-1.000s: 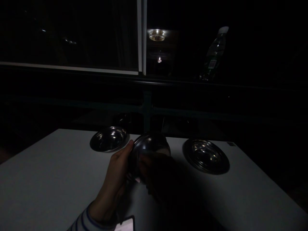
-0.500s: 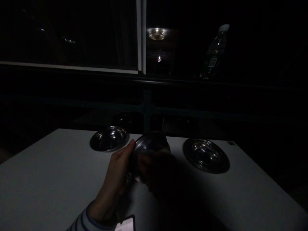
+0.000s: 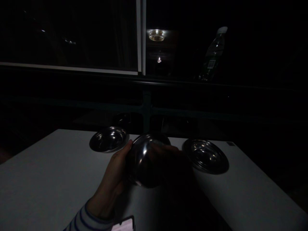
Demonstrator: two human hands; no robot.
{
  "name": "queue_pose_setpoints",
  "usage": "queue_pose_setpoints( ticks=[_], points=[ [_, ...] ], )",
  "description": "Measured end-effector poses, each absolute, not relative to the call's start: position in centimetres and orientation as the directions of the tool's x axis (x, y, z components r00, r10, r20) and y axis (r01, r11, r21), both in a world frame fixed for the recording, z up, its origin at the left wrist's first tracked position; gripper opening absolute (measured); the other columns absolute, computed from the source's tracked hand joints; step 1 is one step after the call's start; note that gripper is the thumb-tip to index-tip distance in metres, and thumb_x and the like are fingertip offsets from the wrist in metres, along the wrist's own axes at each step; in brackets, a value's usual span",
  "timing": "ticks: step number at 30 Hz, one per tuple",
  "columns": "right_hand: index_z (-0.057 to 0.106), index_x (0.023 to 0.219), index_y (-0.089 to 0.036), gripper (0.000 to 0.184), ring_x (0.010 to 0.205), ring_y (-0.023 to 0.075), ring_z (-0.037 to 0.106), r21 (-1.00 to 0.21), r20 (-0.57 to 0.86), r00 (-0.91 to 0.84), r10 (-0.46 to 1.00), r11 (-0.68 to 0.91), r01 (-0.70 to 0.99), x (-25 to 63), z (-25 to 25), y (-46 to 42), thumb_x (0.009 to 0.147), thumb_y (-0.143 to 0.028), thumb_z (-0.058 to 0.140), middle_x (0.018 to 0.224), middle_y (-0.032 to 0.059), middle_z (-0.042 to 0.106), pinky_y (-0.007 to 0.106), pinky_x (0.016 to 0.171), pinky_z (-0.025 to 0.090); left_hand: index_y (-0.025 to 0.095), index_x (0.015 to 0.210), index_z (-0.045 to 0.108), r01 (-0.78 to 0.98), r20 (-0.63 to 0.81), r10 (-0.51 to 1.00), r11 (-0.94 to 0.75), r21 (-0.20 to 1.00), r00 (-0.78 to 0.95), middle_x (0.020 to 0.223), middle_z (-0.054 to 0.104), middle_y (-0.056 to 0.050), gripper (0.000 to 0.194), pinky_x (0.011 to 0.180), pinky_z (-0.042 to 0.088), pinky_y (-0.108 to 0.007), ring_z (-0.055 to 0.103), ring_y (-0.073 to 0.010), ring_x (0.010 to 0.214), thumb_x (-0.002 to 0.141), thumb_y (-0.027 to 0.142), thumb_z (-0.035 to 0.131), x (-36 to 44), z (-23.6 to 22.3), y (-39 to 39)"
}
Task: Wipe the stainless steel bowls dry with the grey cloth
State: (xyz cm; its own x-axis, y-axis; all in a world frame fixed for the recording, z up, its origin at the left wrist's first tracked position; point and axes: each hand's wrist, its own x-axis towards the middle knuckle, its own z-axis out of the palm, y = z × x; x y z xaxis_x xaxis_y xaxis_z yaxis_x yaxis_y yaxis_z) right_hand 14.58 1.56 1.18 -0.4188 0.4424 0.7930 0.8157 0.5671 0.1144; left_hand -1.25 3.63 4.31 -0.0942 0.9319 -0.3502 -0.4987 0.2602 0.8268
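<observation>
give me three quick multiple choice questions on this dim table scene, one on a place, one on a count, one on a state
1. Where is the plastic bottle?
A. on the ledge behind the table
B. lying on the table
C. in the left hand

2. How many metal bowls show?
A. one
B. three
C. five

3. How is the middle bowl?
A. flat on the table
B. tilted, in the left hand's grip
C. stacked in another bowl

Answers:
1 A, it stands upright beyond the white table.
2 B, the left bowl, the middle one and the right bowl.
3 B, the left hand clasps its rim, its outside turned up.
</observation>
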Motion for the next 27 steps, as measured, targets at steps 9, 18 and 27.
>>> queue_pose_setpoints(
  ticks=[9,18,27],
  points=[
    [0.055,0.116,-0.020,0.030,0.097,0.0200,0.058,-0.093,0.726,-0.262,0.635,0.470,0.878,20.1,6.0,0.5,0.089,-0.024,0.044,0.111,0.0044,0.064,0.033,0.076,0.050,0.013,0.083,0.068,-0.637,-0.384,0.923,0.277,0.719,-0.032,0.065,0.070,-0.004,0.020,0.046,0.050,-0.022,0.064,-0.0145,0.052,0.085,0.022,0.051,-1.9,5.6,3.6],
    [0.049,0.119,-0.015,0.030,0.109,0.0216,0.050,0.141,0.771,-0.435,0.466,0.541,0.829,18.6,4.4,0.0,0.090,-0.020,0.043,0.118,0.0084,0.059,0.036,0.087,0.044,0.013,0.081,0.067,-0.643,-0.404,0.914,0.284,0.712,-0.044,0.066,0.071,-0.004,0.019,0.047,0.052,-0.022,0.066,-0.0152,0.054,0.085,0.024,0.053,-1.2,5.4,3.3],
    [0.052,0.120,-0.014,0.033,0.108,0.0201,0.051,0.222,0.773,-0.494,0.398,0.560,0.798,15.8,1.6,1.1,0.088,-0.015,0.046,0.120,0.0053,0.060,0.036,0.085,0.046,0.013,0.073,0.068,-0.675,-0.408,0.905,0.229,0.701,-0.117,0.061,0.069,-0.003,0.024,0.044,0.051,-0.020,0.063,-0.0120,0.049,0.086,0.024,0.051,-0.3,5.1,3.1]
  ],
)
